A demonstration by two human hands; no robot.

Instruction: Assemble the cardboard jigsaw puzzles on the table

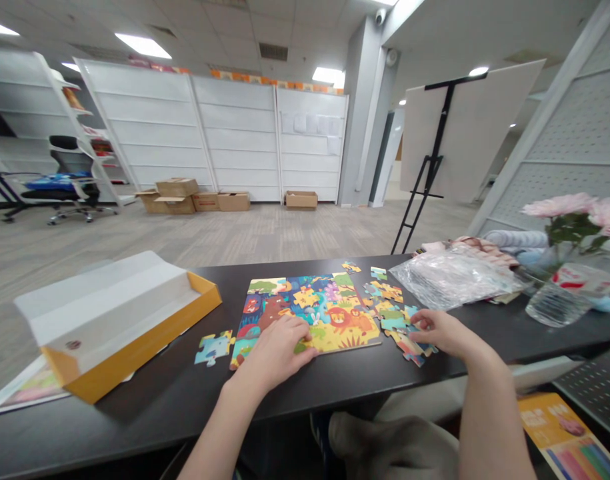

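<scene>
A colourful picture board (352, 333) with animals, a lion among them, lies flat on the dark table. My left hand (287, 340) rests on its near part, fingers loosely spread and laid down, hiding some of the picture. A loose yellow puzzle piece (305, 297) lies on the board beyond that hand. To the right is a heap of jigsaw pieces (393, 320), some overlapping. Over the heap's right edge is my right hand (442, 331), its thumb and fingertips apart and close to the pieces. Left of the board lie joined puzzle pieces (215, 348).
An open yellow box (145, 343) with a white inside stands on the table's left, over a printed sheet (35, 387). At right are a clear plastic bag (455, 277), a clear bottle (559, 300) and pink flowers (559, 205). A coloured package (559, 427) sits below the table edge.
</scene>
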